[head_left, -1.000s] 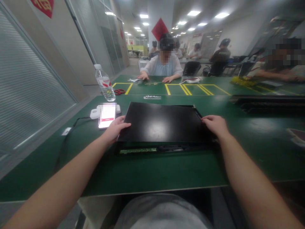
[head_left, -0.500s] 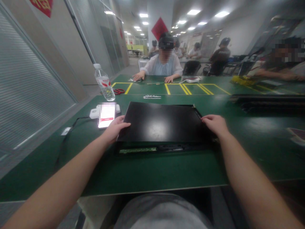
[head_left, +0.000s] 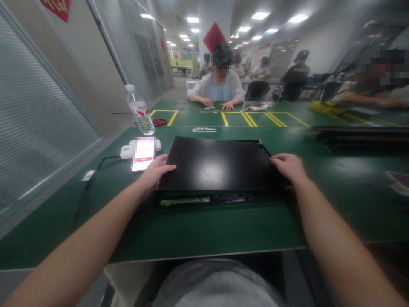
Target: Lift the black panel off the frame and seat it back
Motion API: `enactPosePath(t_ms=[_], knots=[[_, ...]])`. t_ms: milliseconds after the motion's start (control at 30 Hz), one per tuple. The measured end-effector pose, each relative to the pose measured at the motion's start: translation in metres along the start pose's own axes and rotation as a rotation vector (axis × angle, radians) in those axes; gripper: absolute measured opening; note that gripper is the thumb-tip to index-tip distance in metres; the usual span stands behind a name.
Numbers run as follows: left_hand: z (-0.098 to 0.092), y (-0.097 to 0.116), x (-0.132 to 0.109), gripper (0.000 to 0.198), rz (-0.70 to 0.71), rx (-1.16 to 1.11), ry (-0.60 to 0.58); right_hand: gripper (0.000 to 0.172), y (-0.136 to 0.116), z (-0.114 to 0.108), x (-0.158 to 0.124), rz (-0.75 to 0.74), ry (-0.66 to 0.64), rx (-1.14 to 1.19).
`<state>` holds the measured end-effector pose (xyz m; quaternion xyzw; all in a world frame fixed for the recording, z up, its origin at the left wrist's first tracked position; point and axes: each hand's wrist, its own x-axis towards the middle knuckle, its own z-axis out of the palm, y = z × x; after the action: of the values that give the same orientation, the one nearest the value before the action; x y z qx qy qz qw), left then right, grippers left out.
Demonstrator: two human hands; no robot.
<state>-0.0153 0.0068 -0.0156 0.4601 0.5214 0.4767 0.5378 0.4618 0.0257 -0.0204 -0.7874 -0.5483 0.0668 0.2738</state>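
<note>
A flat black panel [head_left: 217, 164] lies on the green table [head_left: 204, 226] in front of me, with a strip of green circuit board [head_left: 185, 201] showing along its near edge. My left hand [head_left: 155, 172] grips the panel's left edge, thumb on top. My right hand [head_left: 289, 167] holds the right edge, fingers curled over it. Both forearms reach in from the bottom corners.
Left of the panel a lit phone [head_left: 143, 153] lies by a white charger [head_left: 127, 150] with a black cable [head_left: 92, 179]. A water bottle [head_left: 139, 111] and red scissors [head_left: 159, 122] stand further back. A person [head_left: 220, 85] sits opposite; another black panel [head_left: 361, 138] lies at right.
My hands and the panel have stayed put. The person opposite has drawn both hands closer together on the far table.
</note>
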Motion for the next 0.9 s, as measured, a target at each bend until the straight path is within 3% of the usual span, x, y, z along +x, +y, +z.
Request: enactPosePath(t_ms=[900], knots=[[0.0048,0.0039,-0.0015,0.056,-0.015,-0.018,0.022,0.027,0.0003,0.0006,-0.0001,0.001,0.007,0.004]])
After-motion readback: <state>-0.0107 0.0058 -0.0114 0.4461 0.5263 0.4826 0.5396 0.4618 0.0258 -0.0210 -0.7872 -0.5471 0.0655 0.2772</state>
